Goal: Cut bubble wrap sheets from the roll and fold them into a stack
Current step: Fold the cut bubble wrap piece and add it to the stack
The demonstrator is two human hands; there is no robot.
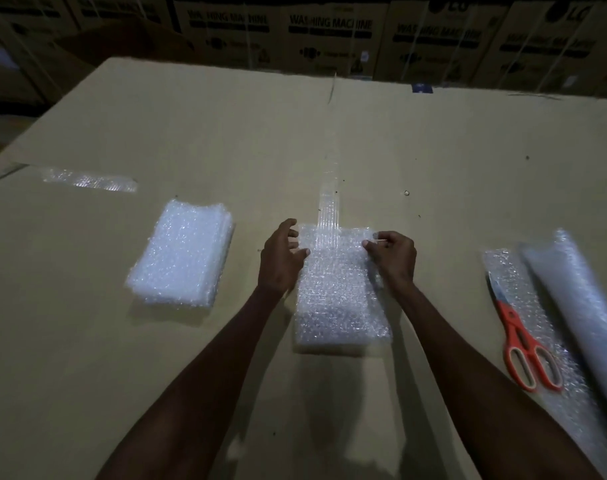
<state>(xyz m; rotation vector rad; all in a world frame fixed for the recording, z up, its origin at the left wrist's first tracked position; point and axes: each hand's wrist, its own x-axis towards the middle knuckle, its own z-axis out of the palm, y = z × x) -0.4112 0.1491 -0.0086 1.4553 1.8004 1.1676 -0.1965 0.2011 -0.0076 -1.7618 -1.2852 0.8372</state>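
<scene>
A folded bubble wrap sheet (340,292) lies in the middle of the cardboard work surface (295,150), with a narrow strip of it reaching away from its far edge. My left hand (281,258) rests at its far left corner, fingers spread and touching the edge. My right hand (393,254) pinches the far right corner between thumb and fingers. A stack of folded bubble wrap sheets (182,254) sits to the left. The bubble wrap roll (579,306) lies at the right, with orange-handled scissors (523,341) on its loose end.
A small scrap of bubble wrap (87,180) lies at the far left. Cardboard boxes (329,32) printed "WASHING MACHINE" stand in a row behind the surface.
</scene>
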